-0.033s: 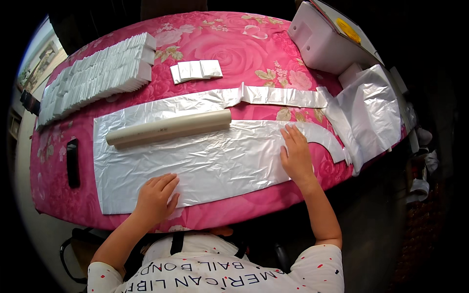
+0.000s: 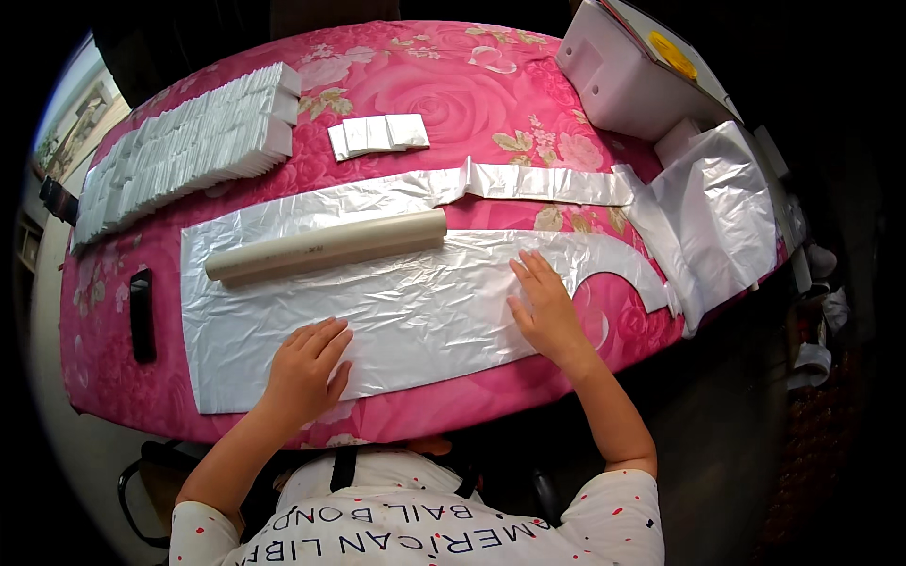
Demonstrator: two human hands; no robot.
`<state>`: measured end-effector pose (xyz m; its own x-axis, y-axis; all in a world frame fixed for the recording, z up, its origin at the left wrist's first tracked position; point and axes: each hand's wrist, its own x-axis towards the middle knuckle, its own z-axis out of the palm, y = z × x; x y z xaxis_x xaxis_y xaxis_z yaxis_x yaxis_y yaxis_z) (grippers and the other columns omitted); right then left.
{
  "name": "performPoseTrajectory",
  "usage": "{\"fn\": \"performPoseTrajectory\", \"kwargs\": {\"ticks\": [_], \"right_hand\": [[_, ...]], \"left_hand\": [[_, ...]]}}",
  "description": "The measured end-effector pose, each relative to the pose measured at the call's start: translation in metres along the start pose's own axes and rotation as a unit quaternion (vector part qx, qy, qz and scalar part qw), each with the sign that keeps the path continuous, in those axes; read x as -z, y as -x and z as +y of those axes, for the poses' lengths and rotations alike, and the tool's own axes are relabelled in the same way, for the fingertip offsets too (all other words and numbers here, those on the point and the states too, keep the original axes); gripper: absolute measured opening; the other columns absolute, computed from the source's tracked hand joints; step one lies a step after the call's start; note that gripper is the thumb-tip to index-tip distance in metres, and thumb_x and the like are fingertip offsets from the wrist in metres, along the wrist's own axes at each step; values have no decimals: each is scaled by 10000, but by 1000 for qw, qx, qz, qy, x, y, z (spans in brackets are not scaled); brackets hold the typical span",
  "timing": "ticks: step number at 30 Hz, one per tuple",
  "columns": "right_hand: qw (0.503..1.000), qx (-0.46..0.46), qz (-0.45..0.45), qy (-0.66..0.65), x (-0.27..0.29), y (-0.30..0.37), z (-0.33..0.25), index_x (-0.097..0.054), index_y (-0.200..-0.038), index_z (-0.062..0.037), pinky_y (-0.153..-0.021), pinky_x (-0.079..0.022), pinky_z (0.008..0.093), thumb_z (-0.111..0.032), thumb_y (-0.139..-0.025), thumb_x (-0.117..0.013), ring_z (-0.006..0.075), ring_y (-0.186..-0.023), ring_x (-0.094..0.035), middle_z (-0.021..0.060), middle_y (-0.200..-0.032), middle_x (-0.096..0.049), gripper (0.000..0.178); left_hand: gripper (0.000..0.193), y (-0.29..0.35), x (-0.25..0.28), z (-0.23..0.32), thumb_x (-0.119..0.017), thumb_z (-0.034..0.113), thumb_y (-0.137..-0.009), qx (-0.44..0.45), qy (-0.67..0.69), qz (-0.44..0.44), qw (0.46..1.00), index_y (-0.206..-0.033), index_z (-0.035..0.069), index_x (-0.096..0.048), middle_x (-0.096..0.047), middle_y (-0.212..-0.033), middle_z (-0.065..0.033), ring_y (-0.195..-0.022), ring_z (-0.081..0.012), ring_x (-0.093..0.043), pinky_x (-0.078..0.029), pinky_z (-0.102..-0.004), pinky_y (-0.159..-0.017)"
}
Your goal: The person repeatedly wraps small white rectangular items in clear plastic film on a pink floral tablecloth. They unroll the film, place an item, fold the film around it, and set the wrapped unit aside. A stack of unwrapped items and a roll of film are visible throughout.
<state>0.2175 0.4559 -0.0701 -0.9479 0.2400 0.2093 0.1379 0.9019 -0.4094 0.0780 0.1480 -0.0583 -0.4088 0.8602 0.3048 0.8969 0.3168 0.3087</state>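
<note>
A thin, shiny white plastic sheet (image 2: 425, 325) lies spread and wrinkled across the table, with a curved cut-out and narrow strips at its right end. My left hand (image 2: 307, 371) rests on its near left part, fingers stretched out and holding nothing. On the right, my right hand (image 2: 549, 307) lies on the sheet beside the curved cut-out, its fingers also extended. A beige tube (image 2: 326, 247) lies lengthwise on the sheet, beyond both hands and touching neither.
Rows of folded white packets (image 2: 189, 156) stand at the far left, with several flat ones (image 2: 377, 135) near the middle. A black oblong object (image 2: 142, 316) lies left of the sheet. Crumpled white plastic (image 2: 722, 212) and a white foam box (image 2: 618, 80) occupy the right side of the pink floral tablecloth (image 2: 425, 90).
My right hand has slid left, and slightly farther from me, over the plastic sheet. My left hand has shifted a little to the right and away. The tube stays in place.
</note>
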Motion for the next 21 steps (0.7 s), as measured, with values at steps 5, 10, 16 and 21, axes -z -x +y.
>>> {"fn": "performPoseTrajectory", "kwargs": {"ticks": [5,10,16,21], "right_hand": [[997,58,-47,36,-38,-2,14,-417,-1305,-24,-1076,-226,395,-332,-826,-570,321,-1318,-267,173,-1408,-318,590],[994,-53,32,91,2,8,103,-424,-1289,14,-1070,-235,401,-266,-858,-513,330,-1287,-321,196,-1383,-354,522],[957,-185,168,147,31,39,193,-518,-1197,38,-1033,-318,366,-146,-876,-466,328,-1215,-429,193,-1285,-479,374],[942,-237,181,155,35,39,183,-598,-1095,7,-960,-393,352,-85,-844,-512,298,-1099,-534,151,-1146,-587,281]], "left_hand": [[494,-61,-16,-24,-643,136,-740,45,-75,45,995,-1195,15,-491,-420,-1331,-146,-1256,-298,-373,-314,-415,-1026],[507,-78,-41,-58,-625,94,-731,60,-121,63,989,-1208,8,-478,-451,-1270,-140,-1185,-307,-408,-341,-405,-995],[440,-91,-35,-46,-620,-29,-671,4,-63,25,998,-1098,35,-538,-523,-1077,-118,-1015,-309,-489,-424,-385,-876],[284,-86,-45,17,-517,107,-796,-219,-41,-116,968,-1076,122,-559,-513,-1035,-24,-1056,-183,-499,-259,-505,-1053]]}}
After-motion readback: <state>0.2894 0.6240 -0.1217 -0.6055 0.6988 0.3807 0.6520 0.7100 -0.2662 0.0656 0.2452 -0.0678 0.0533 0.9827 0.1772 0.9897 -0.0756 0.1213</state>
